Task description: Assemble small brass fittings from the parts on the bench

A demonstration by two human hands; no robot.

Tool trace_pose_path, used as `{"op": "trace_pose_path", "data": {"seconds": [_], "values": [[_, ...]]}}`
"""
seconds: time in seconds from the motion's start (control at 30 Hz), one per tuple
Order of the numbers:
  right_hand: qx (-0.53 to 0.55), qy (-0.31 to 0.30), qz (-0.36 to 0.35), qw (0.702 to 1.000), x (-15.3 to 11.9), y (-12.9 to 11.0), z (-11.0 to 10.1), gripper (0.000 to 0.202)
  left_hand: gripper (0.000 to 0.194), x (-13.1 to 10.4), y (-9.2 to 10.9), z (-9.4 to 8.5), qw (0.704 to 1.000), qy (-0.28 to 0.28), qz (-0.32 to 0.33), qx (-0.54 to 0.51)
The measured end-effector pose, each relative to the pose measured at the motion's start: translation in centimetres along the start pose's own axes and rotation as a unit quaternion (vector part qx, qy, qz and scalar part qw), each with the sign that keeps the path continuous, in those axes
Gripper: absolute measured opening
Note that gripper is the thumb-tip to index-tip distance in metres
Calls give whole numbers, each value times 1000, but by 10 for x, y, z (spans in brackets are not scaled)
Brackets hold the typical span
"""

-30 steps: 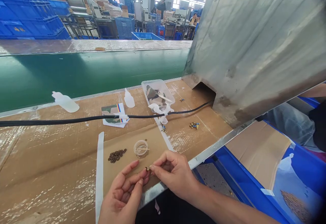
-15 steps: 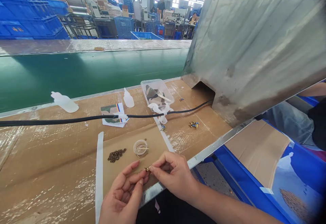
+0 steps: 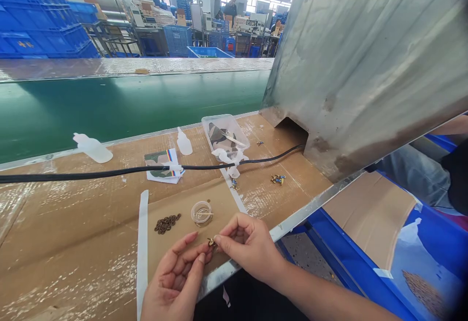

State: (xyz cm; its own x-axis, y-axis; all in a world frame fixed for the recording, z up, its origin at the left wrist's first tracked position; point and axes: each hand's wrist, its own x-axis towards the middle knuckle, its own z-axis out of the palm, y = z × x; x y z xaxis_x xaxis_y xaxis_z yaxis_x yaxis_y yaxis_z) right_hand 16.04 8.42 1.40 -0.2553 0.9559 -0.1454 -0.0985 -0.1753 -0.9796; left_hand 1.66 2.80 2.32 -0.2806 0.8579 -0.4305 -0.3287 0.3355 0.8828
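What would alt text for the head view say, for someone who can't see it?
Left hand and right hand pinch a tiny brass-coloured part between them at the bench edge. Beyond them lie a pile of dark rings and a small round clear container; a black cable crosses the bench.

Over on the table, the round cup sits right of the pile of rings; the cable runs beyond both, and farther back the tub stands right of two bottles.
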Motion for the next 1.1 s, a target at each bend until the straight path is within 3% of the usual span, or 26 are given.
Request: {"op": "trace_pose_path", "data": {"seconds": [0.8,0.93,1.1], "values": [[-18,5,6,1000,0,1,2,18,64,5,-2,-4,999,-21,1,26],[-107,33,-49,993,4,-4,-18,17,62,4,-2,-2,1000,5,27,8],[-288,146,-147,935,24,-12,-78,18,62,3,-5,1,999,0,42,7]]}}
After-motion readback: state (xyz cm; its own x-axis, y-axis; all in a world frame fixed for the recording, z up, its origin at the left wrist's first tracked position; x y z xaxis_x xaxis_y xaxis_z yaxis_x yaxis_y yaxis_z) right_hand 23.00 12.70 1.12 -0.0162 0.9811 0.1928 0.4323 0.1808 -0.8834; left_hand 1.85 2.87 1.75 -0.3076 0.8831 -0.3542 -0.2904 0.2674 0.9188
